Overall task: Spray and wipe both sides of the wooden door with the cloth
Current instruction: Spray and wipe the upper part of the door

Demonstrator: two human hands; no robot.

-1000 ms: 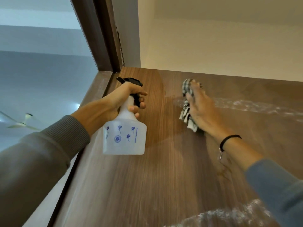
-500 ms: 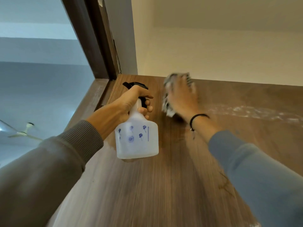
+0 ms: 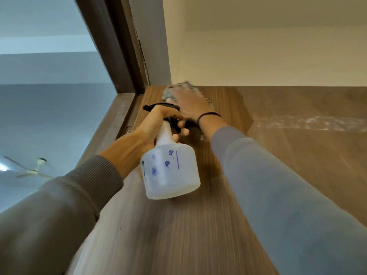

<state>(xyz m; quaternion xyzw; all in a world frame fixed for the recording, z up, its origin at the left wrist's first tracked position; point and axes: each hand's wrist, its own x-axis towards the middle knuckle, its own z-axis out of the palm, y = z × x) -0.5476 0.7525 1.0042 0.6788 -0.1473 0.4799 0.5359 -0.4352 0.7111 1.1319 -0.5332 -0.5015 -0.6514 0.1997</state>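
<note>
The wooden door (image 3: 198, 231) fills the lower frame, seen looking up along its face to its top edge. My left hand (image 3: 153, 126) grips the neck of a translucent white spray bottle (image 3: 170, 171) with a black trigger head, held just off the wood. My right hand (image 3: 190, 104) presses a checked cloth (image 3: 174, 89) flat against the door's top left corner; the hand covers most of the cloth and both are motion-blurred. A band of white spray droplets (image 3: 309, 122) lies across the door to the right.
The dark door frame (image 3: 111, 56) runs up the left beside the hinge edge. A cream wall (image 3: 268, 46) rises above the door top. A ceiling fan (image 3: 33, 169) shows far left in the room beyond.
My right hand has swept the cloth leftward and up along the wet band to the top left corner. The bottle in my left hand stayed roughly where it was.
</note>
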